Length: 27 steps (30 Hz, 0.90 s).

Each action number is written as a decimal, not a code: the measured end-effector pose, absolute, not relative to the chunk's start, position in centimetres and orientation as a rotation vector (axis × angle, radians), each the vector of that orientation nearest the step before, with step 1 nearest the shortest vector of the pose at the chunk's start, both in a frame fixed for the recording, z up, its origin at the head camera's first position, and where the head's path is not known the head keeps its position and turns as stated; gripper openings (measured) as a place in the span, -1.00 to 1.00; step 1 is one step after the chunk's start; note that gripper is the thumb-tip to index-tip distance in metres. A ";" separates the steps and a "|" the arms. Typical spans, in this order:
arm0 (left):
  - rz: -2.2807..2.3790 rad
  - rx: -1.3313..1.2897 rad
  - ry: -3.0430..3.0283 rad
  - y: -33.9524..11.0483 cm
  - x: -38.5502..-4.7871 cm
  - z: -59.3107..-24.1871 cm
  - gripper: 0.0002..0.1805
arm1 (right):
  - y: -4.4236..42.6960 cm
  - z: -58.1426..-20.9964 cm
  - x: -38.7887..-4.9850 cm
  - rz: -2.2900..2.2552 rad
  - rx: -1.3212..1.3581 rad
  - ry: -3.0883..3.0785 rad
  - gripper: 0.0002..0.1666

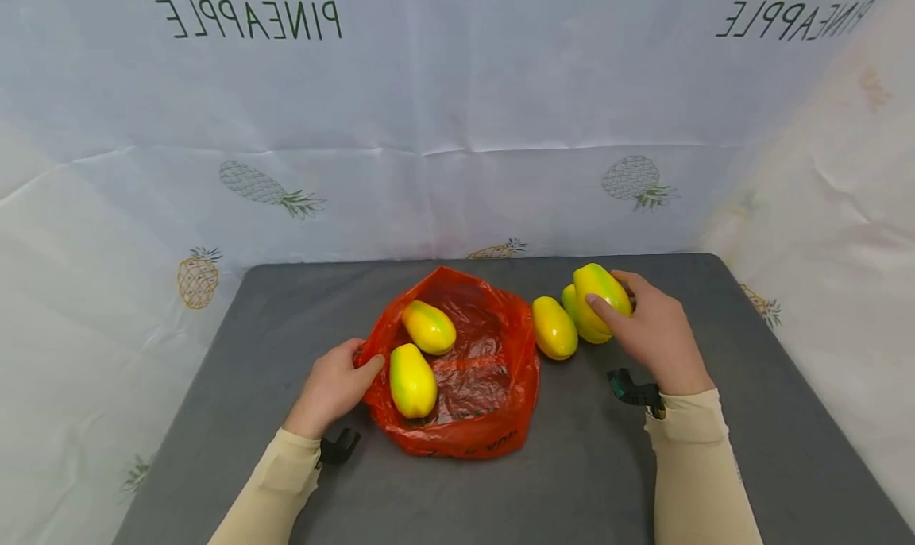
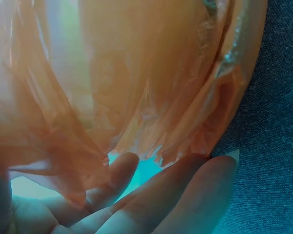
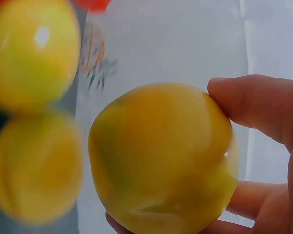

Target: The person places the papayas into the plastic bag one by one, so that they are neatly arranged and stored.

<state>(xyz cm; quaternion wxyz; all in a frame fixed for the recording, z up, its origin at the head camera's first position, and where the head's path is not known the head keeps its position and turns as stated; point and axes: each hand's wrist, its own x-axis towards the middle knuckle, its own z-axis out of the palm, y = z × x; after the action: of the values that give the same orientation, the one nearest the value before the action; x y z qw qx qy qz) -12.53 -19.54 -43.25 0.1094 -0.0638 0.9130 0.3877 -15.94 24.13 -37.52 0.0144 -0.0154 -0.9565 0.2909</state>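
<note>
In the head view, we see a yellow-green fruit (image 1: 604, 285) gripped by the right hand (image 1: 656, 334), thumb on its near side and fingers curled around the far side, mostly hidden by it. In the right wrist view, it is apart from the other two fruits there, which are blurred and cut off at the left. From the head, it covers part of the second fruit (image 1: 590, 332); the third fruit (image 1: 554, 328) lies just left of that one, beside the bag, on the dark table (image 1: 300, 307).

The left hand (image 1: 337, 388) pinches the rim of the red bag (image 1: 527, 370), which lies open with two fruits (image 1: 428, 328) inside, close together towards its left. In the left wrist view, thin plastic fills most of the frame in odd tints, and we cannot make out what is behind it. Dark printing on the bag's near side is creased and we cannot read it surely.

Behind, on the white cloth (image 1: 429, 92), we read "PINEAPPLE" twice, mirrored, among pineapple drawings; those along the top are cut off. Both sleeves (image 1: 696, 442) run out of frame.
</note>
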 end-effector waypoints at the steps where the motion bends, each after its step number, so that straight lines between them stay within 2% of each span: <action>1: 1.143 -0.187 2.684 -19.5 -12.5 -43.3 -0.57 | 23.4 -37.3 -16.0 0.908 -0.030 -2.975 0.04; 13: 1.171 -0.176 2.673 -19.5 -12.5 -43.1 -0.63 | 15.9 -35.1 -16.6 0.935 0.237 -2.934 -0.11; 20: 1.145 -0.176 2.687 -19.5 -12.5 -43.2 -0.60 | 12.0 -35.5 -17.1 0.905 0.366 -2.983 -0.15; 27: 1.163 -0.181 2.679 -19.5 -12.5 -43.2 -0.57 | 10.1 -36.5 -17.6 0.855 0.453 -3.048 -0.18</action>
<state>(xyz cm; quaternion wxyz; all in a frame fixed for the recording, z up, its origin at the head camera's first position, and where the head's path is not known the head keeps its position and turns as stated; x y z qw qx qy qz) -12.52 -19.46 -43.23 0.1074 -0.0615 0.9103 0.3951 -17.63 10.11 -36.47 -0.0281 0.1418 -0.9527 0.2672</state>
